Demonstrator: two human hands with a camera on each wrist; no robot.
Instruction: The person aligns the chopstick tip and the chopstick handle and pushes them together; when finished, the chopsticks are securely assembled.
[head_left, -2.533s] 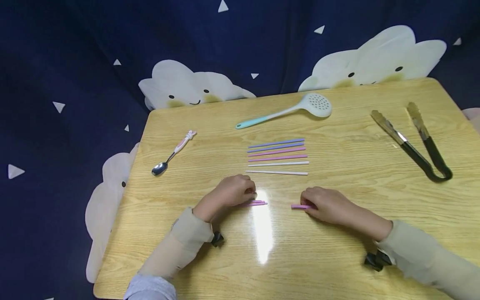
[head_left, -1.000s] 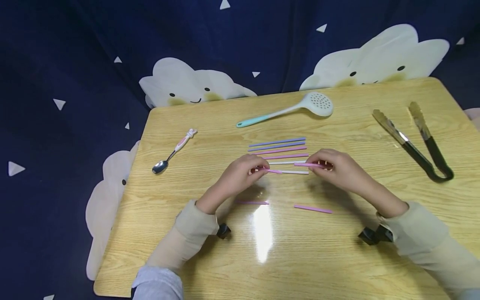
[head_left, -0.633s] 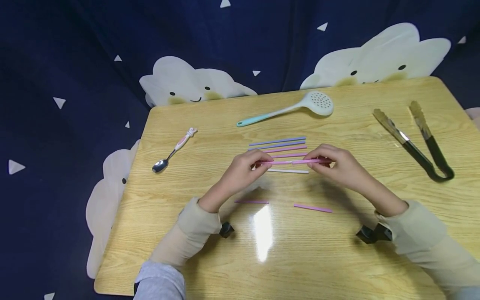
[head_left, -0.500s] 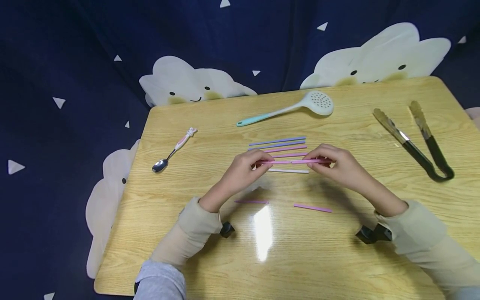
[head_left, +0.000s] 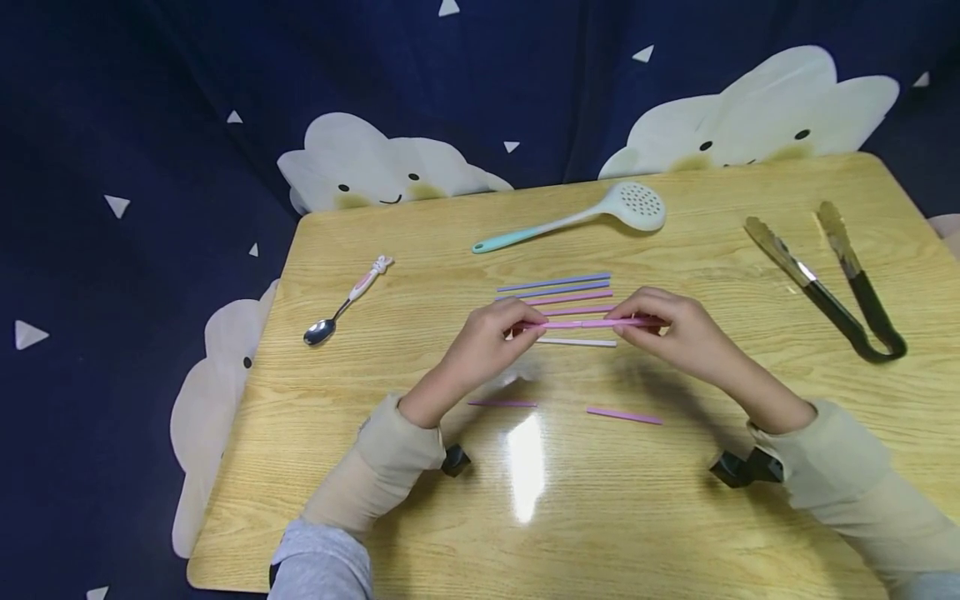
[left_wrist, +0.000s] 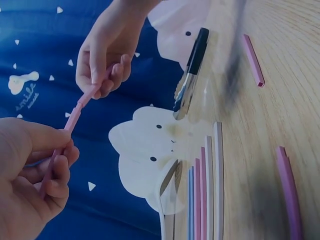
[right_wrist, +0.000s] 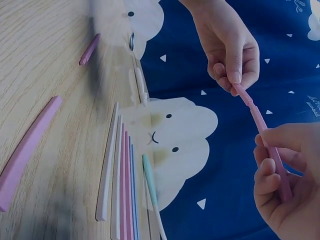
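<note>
In the head view, my left hand (head_left: 487,340) pinches a pink chopstick half (head_left: 562,324) between thumb and fingers. Opposite it, my right hand (head_left: 673,332) grips another pink chopstick half (head_left: 598,322). The two halves meet end to end in the air above the table; a small step at their joint shows in the left wrist view. Two more pink halves lie nearer me, a thin one (head_left: 502,404) on the left and a thicker one (head_left: 624,415) on the right. The inner ends of the held halves are partly hidden by my fingers.
Beyond my hands lies a row of blue chopsticks (head_left: 555,282), pink chopsticks (head_left: 581,297) and white chopsticks (head_left: 581,342), partly covered. A slotted turner (head_left: 637,207) lies at the back of the wooden table (head_left: 420,542), a spoon (head_left: 321,332) left, tongs (head_left: 832,312) right.
Both hands have lifted a pink half each from the table, moved forward and brought the ends together. Two pink halves stay on the table. During the last half second the hands have barely moved.
</note>
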